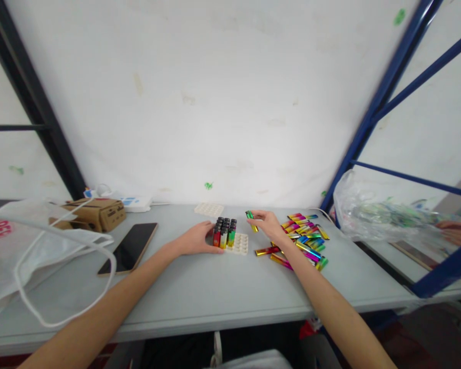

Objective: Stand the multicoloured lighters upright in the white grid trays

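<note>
the right hand (268, 224) pinches one slim, glossy green-and-gold lighter (252, 222) at a tilt between thumb and fingers, above the smooth grey table (200, 289) and just right of the pale tray (242, 245), whose bare end shows rows of round sockets. the left hand (195, 239) curves, thumb and fingers apart, around the near-left side of the upright lighters (224, 233), dark-capped and packed in the tray, though how firmly it grips i cannot tell. beside the right forearm, shiny rainbow-metallic sticks lie in a loose heap (303, 237).
</note>
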The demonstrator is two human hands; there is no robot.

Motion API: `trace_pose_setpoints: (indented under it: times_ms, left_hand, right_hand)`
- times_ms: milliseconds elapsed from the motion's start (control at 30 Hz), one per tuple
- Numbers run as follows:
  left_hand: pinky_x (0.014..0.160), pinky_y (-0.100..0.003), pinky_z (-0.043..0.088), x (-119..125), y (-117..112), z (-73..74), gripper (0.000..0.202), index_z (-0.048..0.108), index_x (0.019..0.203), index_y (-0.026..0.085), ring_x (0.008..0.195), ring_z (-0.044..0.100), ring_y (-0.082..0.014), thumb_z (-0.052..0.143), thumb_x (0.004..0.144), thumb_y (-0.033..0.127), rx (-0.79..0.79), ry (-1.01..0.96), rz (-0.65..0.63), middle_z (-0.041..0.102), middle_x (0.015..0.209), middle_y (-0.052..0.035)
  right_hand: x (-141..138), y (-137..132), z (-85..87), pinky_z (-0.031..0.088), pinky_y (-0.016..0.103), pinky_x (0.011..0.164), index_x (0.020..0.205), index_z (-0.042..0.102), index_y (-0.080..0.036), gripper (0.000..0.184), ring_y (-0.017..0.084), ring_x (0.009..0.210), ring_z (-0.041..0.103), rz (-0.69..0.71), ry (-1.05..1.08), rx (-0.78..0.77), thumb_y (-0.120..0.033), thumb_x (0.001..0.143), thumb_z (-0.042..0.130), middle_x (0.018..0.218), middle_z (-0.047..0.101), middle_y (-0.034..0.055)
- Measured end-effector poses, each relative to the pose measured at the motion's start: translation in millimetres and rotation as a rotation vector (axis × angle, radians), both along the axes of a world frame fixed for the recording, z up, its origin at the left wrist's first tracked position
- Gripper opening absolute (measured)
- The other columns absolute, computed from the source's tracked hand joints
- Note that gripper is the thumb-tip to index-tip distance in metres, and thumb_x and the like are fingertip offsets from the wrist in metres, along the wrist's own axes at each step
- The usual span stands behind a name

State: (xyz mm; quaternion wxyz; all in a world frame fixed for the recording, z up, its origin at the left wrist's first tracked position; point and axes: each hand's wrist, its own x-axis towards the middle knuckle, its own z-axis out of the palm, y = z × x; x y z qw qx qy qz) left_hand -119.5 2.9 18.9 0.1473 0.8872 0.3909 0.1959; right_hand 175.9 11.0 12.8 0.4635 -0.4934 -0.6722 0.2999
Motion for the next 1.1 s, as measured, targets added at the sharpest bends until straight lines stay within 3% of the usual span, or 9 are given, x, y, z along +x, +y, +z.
trace_pose_setpoints:
  times_ms: [133,233,333,433,567,700,867,1100]
  left_hand:
    - [0.077,-0.036,0.049,0.1,-0.4,0.2,0.065,0.066,0.094,0.019,0.085,0.062,-0.0279,0.075,0.062,0.075,0.004,0.013,-0.001,0.067,0.095,-0.0076]
    - [0.077,-0.036,0.049,0.0,-0.7,0.6,0.065,0.066,0.094,0.019,0.085,0.063,-0.0282,0.075,0.063,0.075,0.001,0.009,-0.005,0.066,0.095,-0.0078]
    - [0.077,-0.036,0.049,0.1,-1.2,1.0,0.064,0.066,0.094,0.019,0.086,0.062,-0.0283,0.076,0.062,0.074,-0.005,-0.002,-0.001,0.067,0.095,-0.0074]
    - [0.077,-0.035,0.049,0.2,-1.2,1.1,0.063,0.066,0.094,0.019,0.085,0.062,-0.0277,0.076,0.063,0.074,-0.005,0.005,-0.003,0.066,0.094,-0.007]
    - [0.076,-0.035,0.049,0.1,-0.5,0.5,0.064,0.067,0.093,0.018,0.083,0.061,-0.027,0.075,0.063,0.074,0.013,0.002,-0.011,0.065,0.092,-0.0068]
    - [0.074,-0.034,0.048,0.1,-0.1,0.1,0.064,0.067,0.093,0.018,0.082,0.062,-0.0267,0.075,0.064,0.074,0.012,0.0,-0.017,0.065,0.091,-0.0065]
    - [0.075,-0.035,0.048,-0.1,-0.3,0.2,0.063,0.068,0.093,0.019,0.084,0.062,-0.0274,0.076,0.063,0.074,0.01,-0.005,-0.015,0.066,0.092,-0.0065]
    - [0.076,-0.035,0.049,0.3,-1.0,1.5,0.066,0.066,0.097,0.017,0.086,0.063,-0.0286,0.074,0.065,0.075,0.008,0.027,-0.01,0.066,0.095,-0.0081]
  right_hand:
    - [-15.2,-13.9,8.5,0.056,0.037,0.079,0.104,0.061,-0.02,0.044,0.019,0.083,0.068,0.132,0.296,-0.058,-0.053,0.077,0.073,0.104,0.074,0.0089]
    - [-26.2,-23.6,14.7,0.055,0.032,0.066,0.109,0.047,-0.026,0.049,0.012,0.063,0.059,0.167,0.417,-0.101,-0.059,0.079,0.068,0.087,0.069,0.0002]
    - [-30.4,-28.6,19.5,0.043,0.022,0.049,0.108,0.044,-0.027,0.047,0.009,0.049,0.041,0.153,0.39,-0.099,-0.063,0.083,0.062,0.064,0.048,-0.0099]
    - [-29.8,-32.0,22.4,0.029,0.021,0.043,0.095,0.051,-0.024,0.045,0.01,0.046,0.03,0.101,0.243,-0.046,-0.068,0.091,0.046,0.059,0.031,-0.01]
    - [-30.7,-37.6,22.7,0.031,0.025,0.052,0.067,0.044,-0.022,0.052,0.012,0.054,0.037,-0.063,0.0,0.157,-0.067,0.094,0.043,0.058,0.036,-0.0049]
    - [-35.8,-40.0,19.0,0.023,0.027,0.054,0.058,0.031,-0.023,0.049,0.011,0.055,0.031,-0.184,-0.093,0.212,-0.057,0.09,0.047,0.056,0.029,-0.0047]
    - [-39.3,-38.7,15.3,0.026,0.026,0.057,0.063,0.038,-0.022,0.036,0.012,0.059,0.035,-0.125,-0.143,0.249,-0.045,0.09,0.044,0.059,0.034,-0.0048]
    - [-37.0,-43.9,20.3,0.033,0.026,0.062,0.077,0.05,-0.021,0.04,0.013,0.062,0.044,-0.034,-0.297,0.28,-0.052,0.1,0.042,0.065,0.048,-0.0041]
